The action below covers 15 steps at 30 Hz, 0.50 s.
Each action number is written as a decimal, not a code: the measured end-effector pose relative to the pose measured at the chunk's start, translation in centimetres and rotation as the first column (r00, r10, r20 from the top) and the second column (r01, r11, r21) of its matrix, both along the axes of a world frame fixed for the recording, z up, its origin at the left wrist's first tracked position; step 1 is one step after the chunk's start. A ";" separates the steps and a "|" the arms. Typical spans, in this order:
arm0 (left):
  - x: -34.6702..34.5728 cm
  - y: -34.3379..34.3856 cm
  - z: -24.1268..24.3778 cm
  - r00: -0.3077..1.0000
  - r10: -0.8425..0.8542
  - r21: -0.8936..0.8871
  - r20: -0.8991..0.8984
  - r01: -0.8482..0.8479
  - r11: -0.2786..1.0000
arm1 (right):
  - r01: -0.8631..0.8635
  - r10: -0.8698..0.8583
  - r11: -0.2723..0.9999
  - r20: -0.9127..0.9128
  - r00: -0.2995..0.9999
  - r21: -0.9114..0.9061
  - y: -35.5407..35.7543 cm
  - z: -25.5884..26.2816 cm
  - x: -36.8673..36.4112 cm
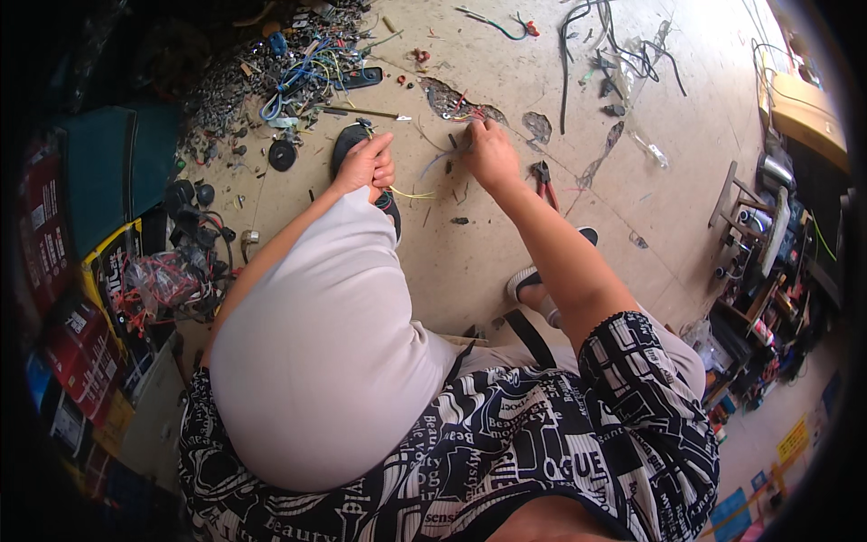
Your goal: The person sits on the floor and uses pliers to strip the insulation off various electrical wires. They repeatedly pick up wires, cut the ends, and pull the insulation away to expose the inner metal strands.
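Observation:
My left hand is closed around thin insulated wires, whose yellow and green strands stick out below it, beside my dark shoe. My right hand reaches to the floor at a chipped hollow, its fingertips by a few thin red wires; whether it pinches one is hidden. Red-handled cutting pliers lie on the floor just right of my right wrist. A thin rod with a pale tip lies between the shoe and the scrap pile.
A heap of small metal scrap with blue and yellow wires spreads at upper left. Black cables lie at upper right. Boxes and a bag of red wires stand left; a wooden stool and cluttered parts are right.

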<state>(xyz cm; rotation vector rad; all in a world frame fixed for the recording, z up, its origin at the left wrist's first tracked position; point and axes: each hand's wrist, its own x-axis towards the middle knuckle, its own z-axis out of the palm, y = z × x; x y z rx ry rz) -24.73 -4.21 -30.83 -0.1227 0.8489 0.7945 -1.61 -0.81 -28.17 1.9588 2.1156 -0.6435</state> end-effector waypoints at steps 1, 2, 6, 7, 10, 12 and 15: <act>0.1 0.0 0.2 1.000 -0.010 0.003 -0.027 0.010 1.000 | -0.018 0.019 1.000 0.005 1.000 -0.018 0.0 -0.5 0.5; 0.0 0.0 0.1 1.000 -0.015 0.002 -0.020 0.015 1.000 | -0.036 0.037 0.999 0.010 0.999 -0.037 -0.1 -0.8 0.9; -0.1 0.0 -0.5 0.999 -0.027 -0.034 0.019 0.027 0.999 | -0.154 0.155 0.988 0.064 0.986 -0.022 -0.7 -1.1 1.4; -0.1 0.0 -0.8 0.999 -0.030 -0.049 0.031 0.032 0.998 | -0.207 0.207 0.978 0.100 0.973 -0.009 -1.0 -1.0 1.4; -0.1 -0.1 -0.9 0.997 -0.062 0.014 0.048 0.061 0.998 | -0.297 0.291 0.955 0.159 0.944 0.016 -1.4 -1.3 1.5; 0.4 -0.2 -0.5 0.993 -0.120 0.050 -0.004 0.120 0.991 | -0.275 0.269 0.961 0.124 0.955 0.028 -1.3 -1.0 1.1; 0.4 -0.2 -0.4 0.976 -0.210 0.128 -0.064 0.217 0.968 | -0.121 0.121 0.993 0.031 0.992 -0.012 -0.9 0.7 0.0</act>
